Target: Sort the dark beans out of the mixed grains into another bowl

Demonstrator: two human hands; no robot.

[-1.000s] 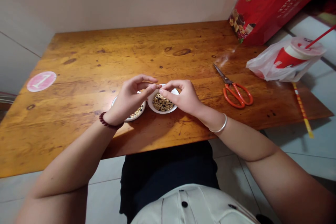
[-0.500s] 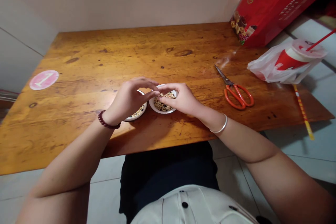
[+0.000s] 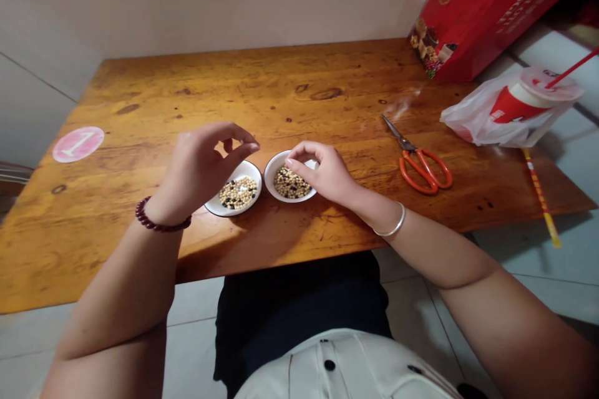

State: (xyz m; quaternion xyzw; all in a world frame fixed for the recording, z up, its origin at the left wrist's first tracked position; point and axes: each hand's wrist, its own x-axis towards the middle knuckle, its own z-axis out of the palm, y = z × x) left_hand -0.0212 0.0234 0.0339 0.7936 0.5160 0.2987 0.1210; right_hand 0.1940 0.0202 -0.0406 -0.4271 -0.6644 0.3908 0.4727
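Observation:
Two small white dishes of mixed pale and dark beans stand side by side near the front edge of the wooden table [image 3: 140, 100]. My left hand [image 3: 201, 165] hovers just left of the left dish [image 3: 236, 192], raised, thumb and fingers pinched together; what they hold is too small to see. My right hand [image 3: 322, 171] rests over the right dish [image 3: 286, 182], fingertips curled in a pinch above the beans.
Orange-handled scissors [image 3: 418, 162] lie right of the dishes. Further right, a red cup with a straw sits in a white plastic bag [image 3: 508, 109]. A red box [image 3: 482, 6] stands at the back right corner. A pink round sticker [image 3: 77, 143] marks the left side.
My left hand has pulled away from the right dish, moving left and up, uncovering the left dish. My right hand stays over the right dish.

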